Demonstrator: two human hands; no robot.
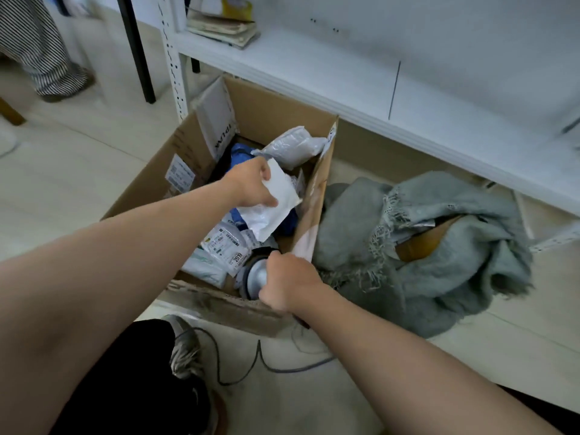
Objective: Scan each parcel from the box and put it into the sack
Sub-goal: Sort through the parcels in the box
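An open cardboard box [273,111] on the floor holds several parcels in white, blue and clear wrapping. My left hand [251,185] reaches into the box and grips a white soft parcel [277,199] by its upper edge, just above the others. My right hand [287,284] holds a grey handheld scanner [255,277] at the box's near right corner, its head pointing into the box. A labelled white parcel [227,246] lies just left of the scanner. The grey-green cloth sack [439,246] sits slumped to the right of the box, with a brown parcel [420,244] showing in its opening.
A white metal shelf unit [345,73] stands over the box and sack, with books [222,28] on it. The scanner's grey cable [251,365] trails on the floor by my shoe [185,343]. Another person's striped trouser leg [40,48] is at the far left.
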